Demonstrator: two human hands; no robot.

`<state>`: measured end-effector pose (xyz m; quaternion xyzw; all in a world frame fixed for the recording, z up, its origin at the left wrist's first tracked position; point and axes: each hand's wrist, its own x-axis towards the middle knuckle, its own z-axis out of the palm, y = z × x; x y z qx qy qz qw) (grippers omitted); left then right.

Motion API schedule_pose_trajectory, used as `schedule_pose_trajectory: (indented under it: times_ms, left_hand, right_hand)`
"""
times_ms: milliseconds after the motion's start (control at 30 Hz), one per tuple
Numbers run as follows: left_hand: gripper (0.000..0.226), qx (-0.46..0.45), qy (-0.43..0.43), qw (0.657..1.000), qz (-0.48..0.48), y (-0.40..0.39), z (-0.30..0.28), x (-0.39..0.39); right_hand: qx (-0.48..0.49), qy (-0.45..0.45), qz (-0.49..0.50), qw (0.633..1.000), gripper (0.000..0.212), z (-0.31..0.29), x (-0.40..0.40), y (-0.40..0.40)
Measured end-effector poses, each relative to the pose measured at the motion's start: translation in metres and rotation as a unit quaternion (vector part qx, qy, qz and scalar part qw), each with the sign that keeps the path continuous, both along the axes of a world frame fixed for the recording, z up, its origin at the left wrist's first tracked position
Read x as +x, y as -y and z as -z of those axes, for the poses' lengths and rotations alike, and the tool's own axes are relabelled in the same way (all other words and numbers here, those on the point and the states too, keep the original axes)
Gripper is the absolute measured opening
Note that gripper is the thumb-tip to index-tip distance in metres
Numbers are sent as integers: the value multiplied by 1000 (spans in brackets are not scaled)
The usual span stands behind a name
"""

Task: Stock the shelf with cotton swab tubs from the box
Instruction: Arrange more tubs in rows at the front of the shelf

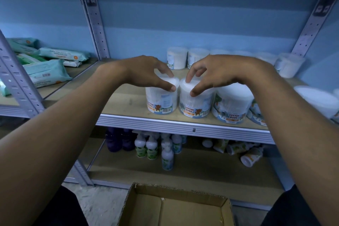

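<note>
a: hands on tubs, both at once. the left hand (pixel 146 73) grips the lid of the left tub (pixel 162 100), fingers over the far rim and thumb hooked on the near edge.

b: and the right hand (pixel 212 73)?

a: same hold on the next tub (pixel 195 102), thumb at the front of the lid, fingertips curled on top. the two tubs stand upright, touching, near the front edge of the shelf (pixel 128 102).

b: any more in that row?

a: a third tub (pixel 232 105) just to the right, tilted a little, and others past it at the frame's edge. a back row (pixel 177 58) stands against the wall.

b: where's the box (pixel 176 207)?

a: on the floor below, open, near the person's knees. i see only bare cardboard inside, though its near part runs out of view.

b: what else?

a: wipe packs (pixel 47 71) lie on the next bay to the left. bottles (pixel 156 147) stand on the lower shelf, with a few more toppled to the right.
</note>
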<state>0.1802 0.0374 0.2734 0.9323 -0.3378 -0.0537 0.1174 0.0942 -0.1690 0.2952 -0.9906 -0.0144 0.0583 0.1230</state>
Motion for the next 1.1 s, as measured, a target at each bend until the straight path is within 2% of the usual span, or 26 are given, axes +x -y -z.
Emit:
schedule_pose_trajectory:
  times_ms: [167,267,400,600,967,1100]
  left_hand:
    - [71,14,32,999,-30,7,2,-3]
    - [78,11,16,999,-36,7,0,-6]
    - [71,-2,-18,1000,-22,1,-1,-5]
    - [61,-5,-24,1000,-5,1,-1,-4]
    - [79,15,5,999,-38,7,1,-2]
    - [78,15,-10,999,-35,7,-1,-3]
  right_hand:
    - [23,-19,-5,1000,51,0,-2,3]
    - [13,2,-4,1000,57,-3,-5,3]
    - [-5,18,-7,1000,51,-5,-7,1]
    - [-8,9,-5,1000,41,-2,-5,-1]
    - [7,-13,-11,1000,46,1,-3,1]
    - [0,3,-4,1000,50,3,-4,-1]
